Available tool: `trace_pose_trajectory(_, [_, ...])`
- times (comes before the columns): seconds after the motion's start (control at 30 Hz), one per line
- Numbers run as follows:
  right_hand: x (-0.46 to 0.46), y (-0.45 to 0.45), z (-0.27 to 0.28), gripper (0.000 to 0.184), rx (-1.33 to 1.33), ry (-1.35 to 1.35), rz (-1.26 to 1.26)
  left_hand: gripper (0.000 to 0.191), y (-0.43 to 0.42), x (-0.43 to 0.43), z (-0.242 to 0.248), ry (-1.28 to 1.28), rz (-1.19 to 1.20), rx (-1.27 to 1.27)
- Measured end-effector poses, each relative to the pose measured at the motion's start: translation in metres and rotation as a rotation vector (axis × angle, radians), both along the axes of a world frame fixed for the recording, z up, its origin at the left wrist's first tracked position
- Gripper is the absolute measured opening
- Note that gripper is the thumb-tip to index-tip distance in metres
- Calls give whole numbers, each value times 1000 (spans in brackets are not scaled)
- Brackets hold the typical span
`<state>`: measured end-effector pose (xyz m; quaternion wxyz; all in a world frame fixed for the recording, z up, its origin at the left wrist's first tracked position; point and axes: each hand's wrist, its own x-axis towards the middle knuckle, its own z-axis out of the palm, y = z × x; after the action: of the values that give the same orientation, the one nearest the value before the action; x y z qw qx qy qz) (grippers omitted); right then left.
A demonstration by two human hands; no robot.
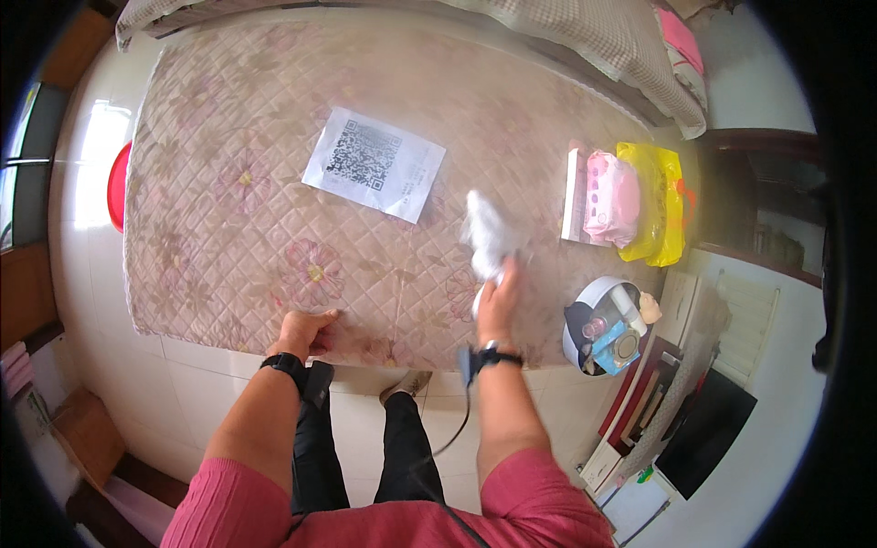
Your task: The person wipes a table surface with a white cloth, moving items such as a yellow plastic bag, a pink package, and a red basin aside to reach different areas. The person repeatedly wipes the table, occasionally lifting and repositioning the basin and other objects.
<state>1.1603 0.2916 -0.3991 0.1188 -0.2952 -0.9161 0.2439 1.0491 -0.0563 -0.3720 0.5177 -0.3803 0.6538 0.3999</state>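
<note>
My right hand [499, 305] grips a crumpled white cloth [485, 236], perhaps a tissue or a sock. Both are blurred, and the cloth is just above or on the quilted floral cover [226, 240]. My left hand [305, 333] rests at the near edge of that cover, its thumb lying on top and its other fingers curled under and partly hidden. Whether those fingers grip the edge cannot be made out. Farther in, a white sheet of paper [419, 175] with a printed code lies flat on the cover, beyond the cloth and to its left.
On the right are a pink wipes pack [612, 198], a white box [573, 195] beneath its side, and a yellow plastic bag [661, 205]. A round white container [570, 342] with small toiletries stands near the right corner. A bed [582, 34] borders the far side.
</note>
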Motion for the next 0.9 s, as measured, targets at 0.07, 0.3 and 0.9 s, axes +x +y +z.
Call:
trace_pose_trajectory(0.07, [-61,45,-1,62,36,52,8,33,-1,1,-2,-3,11,-4])
trace_pose_trajectory(0.3, [-193,111,5,61,237,-164,128,41,-3,2,-8,9,-57,-38])
trace_pose_trajectory(0.9, [3,-25,22,69,165,-265,453,38,-2,1,-2,25,-23,1])
